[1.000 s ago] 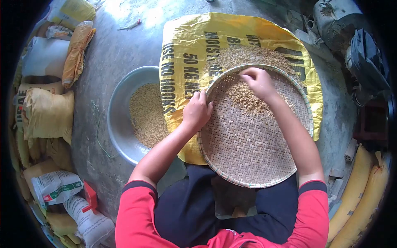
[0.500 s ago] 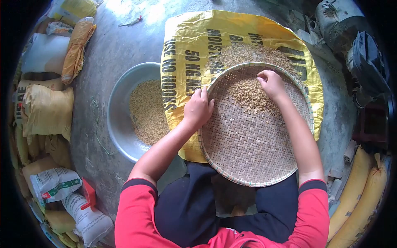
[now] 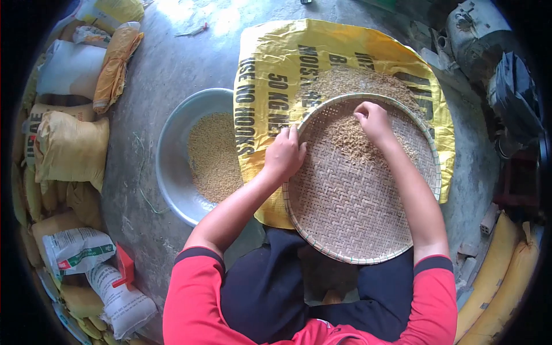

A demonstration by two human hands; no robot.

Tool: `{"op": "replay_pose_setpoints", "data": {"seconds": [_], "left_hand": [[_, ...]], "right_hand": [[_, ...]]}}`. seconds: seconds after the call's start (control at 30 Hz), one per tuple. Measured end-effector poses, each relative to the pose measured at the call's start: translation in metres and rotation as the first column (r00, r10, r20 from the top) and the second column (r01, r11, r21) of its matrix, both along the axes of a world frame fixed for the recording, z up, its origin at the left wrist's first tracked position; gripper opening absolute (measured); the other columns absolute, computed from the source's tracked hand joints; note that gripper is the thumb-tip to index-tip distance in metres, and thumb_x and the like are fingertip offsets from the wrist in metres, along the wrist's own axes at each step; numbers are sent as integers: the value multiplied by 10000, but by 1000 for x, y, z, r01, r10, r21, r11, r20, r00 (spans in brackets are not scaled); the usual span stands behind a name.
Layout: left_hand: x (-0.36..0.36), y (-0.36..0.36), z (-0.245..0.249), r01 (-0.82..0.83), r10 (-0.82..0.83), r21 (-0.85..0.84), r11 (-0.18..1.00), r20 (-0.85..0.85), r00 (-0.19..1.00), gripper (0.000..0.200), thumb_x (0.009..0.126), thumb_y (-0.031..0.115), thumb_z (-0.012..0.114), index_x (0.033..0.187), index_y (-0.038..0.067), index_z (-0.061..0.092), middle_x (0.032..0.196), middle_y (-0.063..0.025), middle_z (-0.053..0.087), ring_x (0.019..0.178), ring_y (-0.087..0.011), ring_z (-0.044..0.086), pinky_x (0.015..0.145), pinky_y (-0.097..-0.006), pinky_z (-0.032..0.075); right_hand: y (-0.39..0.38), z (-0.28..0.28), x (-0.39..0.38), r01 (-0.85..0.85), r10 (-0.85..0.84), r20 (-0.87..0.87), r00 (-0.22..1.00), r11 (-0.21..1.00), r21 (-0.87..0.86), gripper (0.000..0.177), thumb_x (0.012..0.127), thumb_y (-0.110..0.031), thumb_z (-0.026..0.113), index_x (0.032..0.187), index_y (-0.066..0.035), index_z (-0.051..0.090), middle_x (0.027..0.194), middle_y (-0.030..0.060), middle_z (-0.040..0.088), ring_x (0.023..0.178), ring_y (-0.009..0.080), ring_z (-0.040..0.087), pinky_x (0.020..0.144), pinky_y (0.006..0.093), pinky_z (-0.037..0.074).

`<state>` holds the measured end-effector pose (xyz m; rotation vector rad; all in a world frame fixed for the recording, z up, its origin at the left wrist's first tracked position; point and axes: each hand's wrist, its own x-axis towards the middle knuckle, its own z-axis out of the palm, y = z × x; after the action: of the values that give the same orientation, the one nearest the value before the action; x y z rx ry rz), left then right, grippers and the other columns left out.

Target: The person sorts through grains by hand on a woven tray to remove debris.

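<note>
A round woven bamboo winnowing tray [image 3: 351, 213] rests across my lap and the yellow sack in front of me. My left hand [image 3: 284, 154] grips its left rim, fingers over the edge. Unhusked grain [image 3: 352, 141] lies in a loose patch on the tray's far half. Above that patch, my right hand [image 3: 375, 122] is held with thumb and fingertips pinched together; whatever is between them is too small to make out. To the left of the tray stands a metal basin [image 3: 175, 187] with paler grain [image 3: 213, 158] in it.
The yellow printed sack [image 3: 267, 49] is spread on the concrete floor, with a heap of husky grain [image 3: 359, 80] beyond the tray. Full sacks [image 3: 72, 146] line the left side. Long yellow bags [image 3: 506, 264] and a metal machine [image 3: 480, 31] stand at right.
The whole view has shifted a little, so things sit slightly lower and to the right. My right hand has moved slightly left over the tray, still pinched. My left hand keeps its hold.
</note>
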<state>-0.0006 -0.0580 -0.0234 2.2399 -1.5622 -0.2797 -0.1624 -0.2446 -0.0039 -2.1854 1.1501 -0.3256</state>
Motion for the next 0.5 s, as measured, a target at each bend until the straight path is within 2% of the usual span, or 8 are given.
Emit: {"op": "replay_pose_setpoints", "data": {"seconds": [0.07,0.13,0.17,0.2,0.27,0.3,0.4,0.5], "left_hand": [[0,0,3,16,-14,52,998,-24,1000,471,796,216,561,1166,-44,429,968,-182,522,857,-315,569,682,-384,501],[1,1,-6,-13,14,27,1000,-31,999,438,792,215,558,1141,-26,449,967,-176,525,852,-314,570,674,-392,500],[4,-1,-22,17,-16,26,1000,-60,998,416,789,213,560,1117,-22,458,965,-174,525,854,-314,570,675,-395,499],[6,-1,-19,54,-52,21,998,-88,995,395,785,211,562,1093,-18,467,963,-173,526,855,-314,570,676,-397,498],[4,3,-10,74,-78,-49,996,-97,992,368,781,209,566,1053,-22,472,961,-170,526,850,-316,571,678,-399,498],[3,3,-7,50,-52,-38,998,-65,997,374,781,212,568,1055,-24,471,962,-168,526,846,-316,572,677,-399,498],[1,3,2,23,-22,11,1000,-54,998,455,802,245,564,1118,-61,446,978,-193,521,854,-326,571,687,-383,496],[0,3,0,2,-2,18,1000,-15,1000,494,801,244,569,1166,-56,427,978,-171,516,844,-307,571,665,-377,498]], "right_hand": [[30,39,27,-148,118,301,946,986,80,122,795,-81,605,885,-4,634,876,122,643,801,207,621,730,315,489],[70,84,54,-440,116,660,742,827,350,194,822,-75,583,992,6,629,966,131,643,880,152,613,756,281,482],[88,107,64,-560,100,727,679,710,426,226,830,-76,569,1033,12,618,980,153,641,896,173,619,779,284,477],[95,109,69,-569,100,732,674,702,428,226,830,-76,569,1033,12,618,980,153,641,896,173,619,779,284,477],[100,113,75,-538,307,642,702,819,197,235,841,-74,546,1043,30,606,966,170,642,879,185,626,784,289,476],[96,112,70,-487,321,553,769,854,181,244,836,-94,556,1041,28,606,960,176,643,868,194,630,783,294,475],[64,59,46,-368,193,473,860,876,312,244,822,-113,579,1033,5,618,948,161,648,852,189,628,769,293,477],[30,25,9,-268,165,334,928,918,291,239,807,-123,594,1012,-4,626,928,145,651,829,176,623,753,285,479]]}}
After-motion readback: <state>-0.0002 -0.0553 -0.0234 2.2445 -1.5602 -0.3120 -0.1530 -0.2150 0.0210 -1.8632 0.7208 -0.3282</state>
